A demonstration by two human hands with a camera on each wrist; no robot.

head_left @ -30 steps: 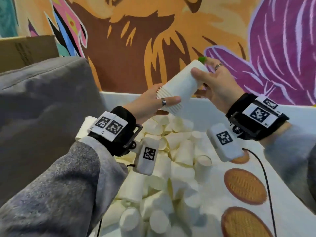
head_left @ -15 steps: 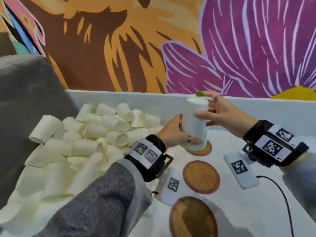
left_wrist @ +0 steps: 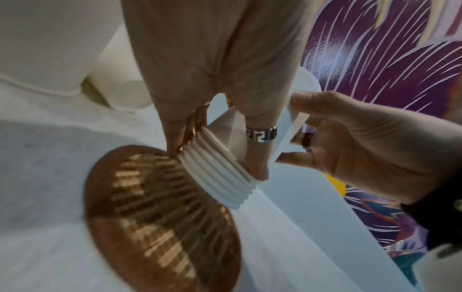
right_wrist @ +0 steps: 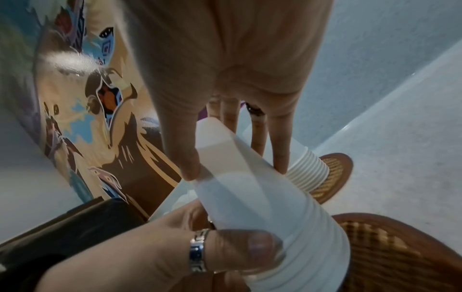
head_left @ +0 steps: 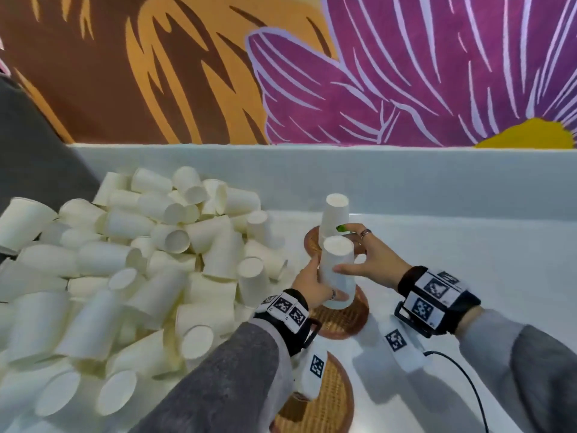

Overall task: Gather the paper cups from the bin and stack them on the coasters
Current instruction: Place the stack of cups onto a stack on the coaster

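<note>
The left hand [head_left: 312,287] wraps the lower part of an upside-down stack of nested paper cups [head_left: 335,273], its ringed thumb pressed near the rims; this grip is curled round the stack. The right hand [head_left: 371,260] pinches the stack's upper part between thumb and fingers. Below both grips lies a woven coaster [head_left: 346,317], the stack's rims at its surface. Just beyond the right grip a second cup stack [head_left: 335,217] stands on another coaster [head_left: 310,245]. Left of the left grip, loose paper cups [head_left: 140,260] lie heaped on the white counter [head_left: 468,260].
</note>
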